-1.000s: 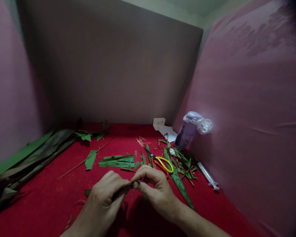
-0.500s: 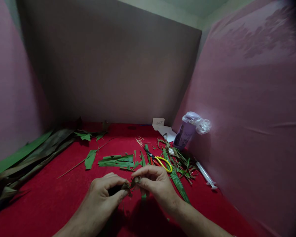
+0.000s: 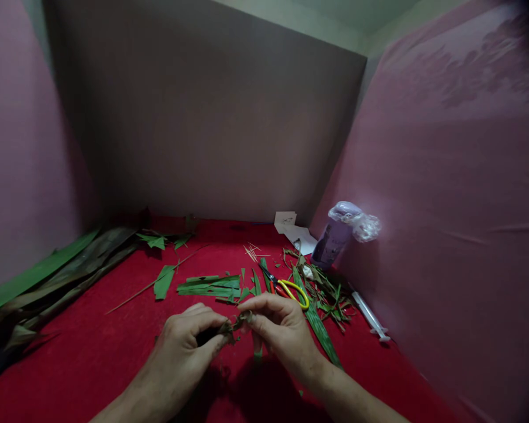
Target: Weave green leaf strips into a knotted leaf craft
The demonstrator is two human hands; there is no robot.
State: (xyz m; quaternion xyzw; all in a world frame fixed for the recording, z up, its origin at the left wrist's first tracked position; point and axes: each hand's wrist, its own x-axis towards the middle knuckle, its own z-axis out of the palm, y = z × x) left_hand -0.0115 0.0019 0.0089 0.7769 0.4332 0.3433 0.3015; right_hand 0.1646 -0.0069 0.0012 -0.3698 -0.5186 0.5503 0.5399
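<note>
Low in the middle of the head view, my left hand [image 3: 188, 343] pinches a small crumpled brown-green dry leaf piece [image 3: 228, 328] between thumb and forefinger. Close beside it on the right, my right hand [image 3: 282, 329] has its thumb and forefinger closed on the other end of the same piece. A green strip [image 3: 258, 345] hangs below my right fingers. Just beyond my right hand lie scissors [image 3: 296, 292] with yellow and red handles, near cut green leaf strips [image 3: 211, 286].
A purple bottle [image 3: 331, 242] with plastic wrap stands at the right behind a pile of stems [image 3: 330, 296]. A syringe [image 3: 370, 317] lies by the right wall. Toothpicks [image 3: 252, 253] and white paper [image 3: 302, 239] lie farther back. Long leaves [image 3: 39, 273] fill the left side.
The leaf piece between my fingers has changed shape a little and looks more stretched out. The whole view has shifted slightly, with the objects a bit farther right.
</note>
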